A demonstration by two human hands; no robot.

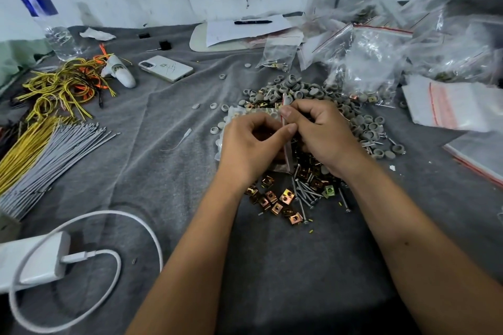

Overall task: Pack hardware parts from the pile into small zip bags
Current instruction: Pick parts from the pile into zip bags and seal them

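Got a small zip bag (251,117) pinched in both hands, right over the pile of hardware parts (304,171) on the grey cloth (163,171). My left hand (249,144) has fingers curled round the bag's body, thumb tip meeting the red-striped zip edge. My right hand (319,130) pinches that same edge between thumb and forefinger, so both grips are narrow and closed on the bag. Can't really tell what's inside it.

The pile itself: grey caps (285,87) on its far side, brass clips (275,198) and screws (304,193) on its near side. Filled bags (381,57) are heaped beyond and right of the pile. Well left of the pile there's a phone (166,68), a bundle of yellow and grey ties (46,139) and a white charger (32,261).
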